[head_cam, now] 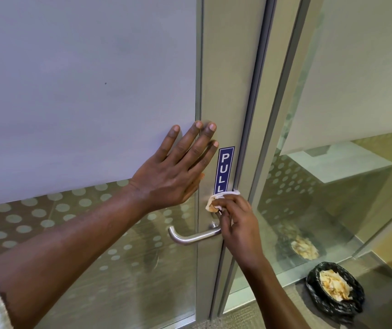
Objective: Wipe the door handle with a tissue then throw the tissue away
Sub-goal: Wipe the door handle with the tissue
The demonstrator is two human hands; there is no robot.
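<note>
A brushed-metal lever door handle [190,237] sticks out to the left from the metal frame of a glass door. My right hand [237,224] is closed around a crumpled white tissue [215,203] and presses it on the frame just above the handle's base, under a blue PULL sticker [224,170]. My left hand [178,172] lies flat with fingers spread against the door, on the frosted glass and the frame edge, above the handle. It holds nothing.
A small bin lined with a black bag [335,290] holds crumpled tissues on the floor at the lower right, by the glass side panel [332,186]. Its reflection shows in that glass. The door's lower glass has a dotted pattern.
</note>
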